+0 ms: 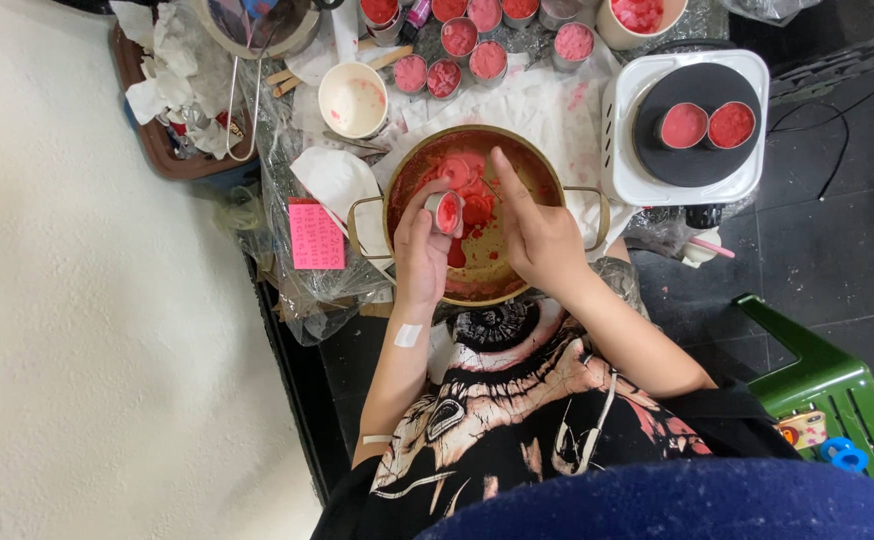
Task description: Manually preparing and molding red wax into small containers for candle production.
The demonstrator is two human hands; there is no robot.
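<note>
Large brass pot [477, 215] on the table [557, 110], already holding red wax scraps. On white hotplate [685, 128], 2 tins warming. About 9 filled tins [487, 58] behind. Left hand [422, 245] gripping small tin [446, 212] over pot, half emptied; right hand [537, 235] closed on thin scraping tool.

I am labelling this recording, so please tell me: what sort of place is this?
Probably a small home craft workspace for melting red wax. A gold pot holds red residue, small metal tins of red filling crowd the plastic-covered table, and two more sit on an electric hot plate.
</note>
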